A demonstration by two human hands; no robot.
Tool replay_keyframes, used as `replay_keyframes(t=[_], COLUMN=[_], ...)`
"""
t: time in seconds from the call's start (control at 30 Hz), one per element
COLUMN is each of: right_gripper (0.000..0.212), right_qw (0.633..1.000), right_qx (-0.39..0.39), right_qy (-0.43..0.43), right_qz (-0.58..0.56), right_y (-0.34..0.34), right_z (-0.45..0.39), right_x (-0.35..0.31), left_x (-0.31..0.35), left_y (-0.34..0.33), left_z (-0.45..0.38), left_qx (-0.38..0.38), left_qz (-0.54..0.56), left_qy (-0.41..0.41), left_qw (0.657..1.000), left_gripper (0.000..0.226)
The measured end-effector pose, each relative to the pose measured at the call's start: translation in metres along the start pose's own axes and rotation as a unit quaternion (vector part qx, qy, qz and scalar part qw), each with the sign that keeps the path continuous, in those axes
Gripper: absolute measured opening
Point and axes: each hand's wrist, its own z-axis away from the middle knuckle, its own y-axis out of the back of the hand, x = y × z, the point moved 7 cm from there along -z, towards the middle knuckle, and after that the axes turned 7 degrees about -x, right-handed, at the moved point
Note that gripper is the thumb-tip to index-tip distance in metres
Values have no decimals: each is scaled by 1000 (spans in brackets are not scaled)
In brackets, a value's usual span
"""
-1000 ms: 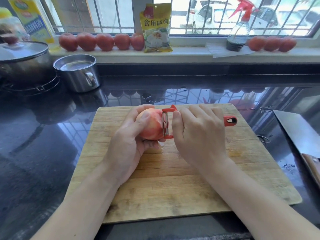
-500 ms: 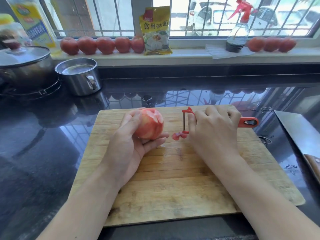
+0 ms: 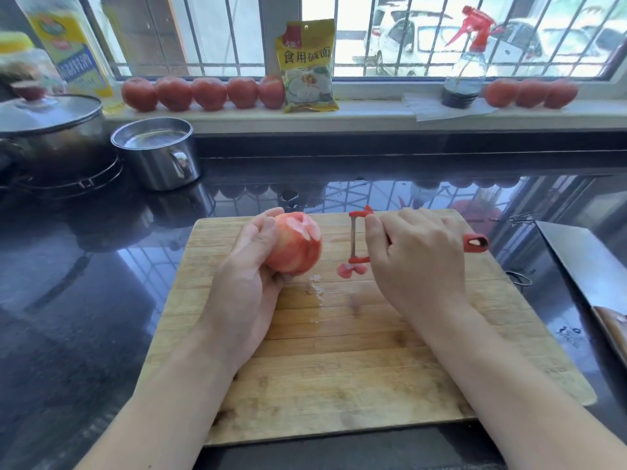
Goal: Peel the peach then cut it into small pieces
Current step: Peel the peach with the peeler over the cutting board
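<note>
Left hand [image 3: 249, 276] curled round the peach [image 3: 294, 247], held just above the far left part of the board [image 3: 339, 385]; right hand [image 3: 417, 262] gripping the red peeler [image 3: 356, 237] right of the fruit, blade clear of it. Curl of peel [image 3: 351, 270] dangling from the peeler's lower end. Peeling seemingly early: pale strips bared near the top, most skin left, cutting not begun. Cleaver [image 3: 583, 266] lying right of the board. Beyond the board's far left, steel cup [image 3: 159, 154] and lidded pot [image 3: 51, 130]; behind it on the sill, tomatoes [image 3: 203, 93], yellow packet [image 3: 308, 66], spray bottle [image 3: 466, 69]. Nothing blocking the peeler's way.
</note>
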Motion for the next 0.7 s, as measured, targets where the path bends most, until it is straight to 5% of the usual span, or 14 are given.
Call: replay_keyframes(t=[0.1,0.17,0.3,0.5,0.7], right_gripper=[42,45,50,55,54], right_qw=[999,997,989,981,982], right_qx=[10,75,25,55,80], right_qy=[2,-11,28,135,132], right_qz=[45,-10,-141,-126,-105], right_y=[-1,12,1,12,13], right_z=[1,1,-2,6,11], right_x=[2,5,0,-21,-29], left_x=[0,0,-1,-3,-3], left_y=[3,3,-3,-11,-10], left_z=[0,0,1,5,5], left_qx=[0,-1,-32,-51,-31], left_qz=[-20,-18,-34,-70,-129], left_qy=[-6,1,12,9,-24], left_qw=[1000,1000,999,996,991], left_gripper=[44,36,31,35,36])
